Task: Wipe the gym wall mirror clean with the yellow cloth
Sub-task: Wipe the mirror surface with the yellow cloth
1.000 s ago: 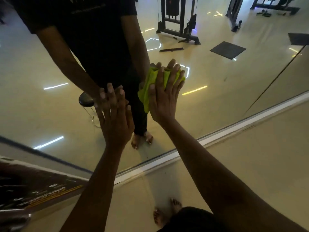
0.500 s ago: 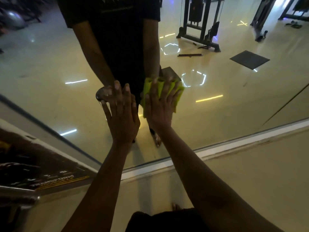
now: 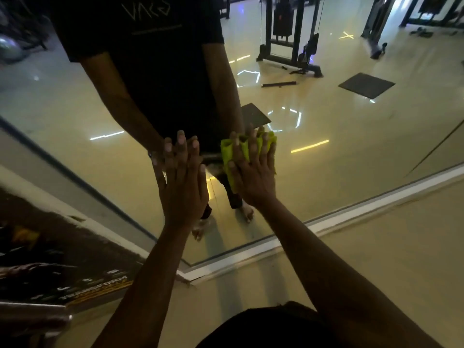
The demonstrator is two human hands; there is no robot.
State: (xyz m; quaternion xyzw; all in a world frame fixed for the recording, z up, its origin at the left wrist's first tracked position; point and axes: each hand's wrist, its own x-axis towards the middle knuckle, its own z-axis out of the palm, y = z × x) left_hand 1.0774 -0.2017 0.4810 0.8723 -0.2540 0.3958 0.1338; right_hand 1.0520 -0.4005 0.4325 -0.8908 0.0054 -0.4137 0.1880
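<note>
Midway, I judge: my right hand (image 3: 253, 172) presses the cloth (image 3: 232, 156) flat-fingered on the mirror (image 3: 339, 156); my left hand (image 3: 182, 179) braces, fingers straight, holding nothing.

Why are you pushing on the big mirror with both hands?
A person is cleaning the gym wall mirror. The right hand presses a yellow cloth flat against the glass, fingers spread over it. The left hand rests bare and flat on the mirror beside it, near the mirror's lower edge. The reflection shows the person and gym machines behind.
</note>
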